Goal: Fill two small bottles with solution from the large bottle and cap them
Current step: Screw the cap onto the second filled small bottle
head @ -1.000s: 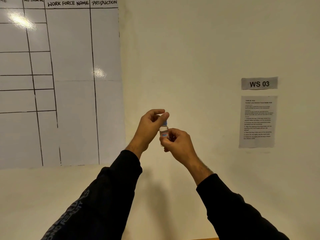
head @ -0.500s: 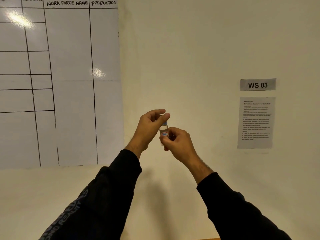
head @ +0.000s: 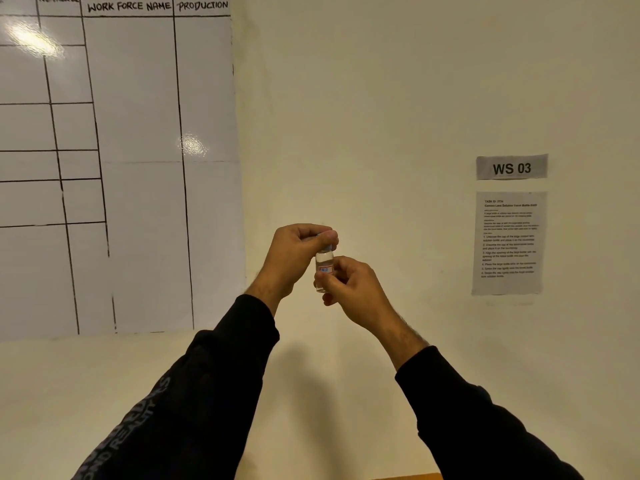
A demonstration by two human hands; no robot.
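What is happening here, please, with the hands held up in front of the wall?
A person holds a small clear bottle up in the air in front of a wall. The right hand grips the body of the bottle, and the left hand pinches the cap on top, as if turning it. The bottle appears to have clear liquid in it. A whiteboard chart, a "WS 03" sign and an instruction sheet are on the wall.

Warm, dimmish indoor light on my feed. Two glare spots on the whiteboard (head: 114, 168). Soft arm shadows on the wall (head: 381, 98). Wide-angle bends the board lines. Small print on the instruction sheet (head: 508, 242) too blurred to read.
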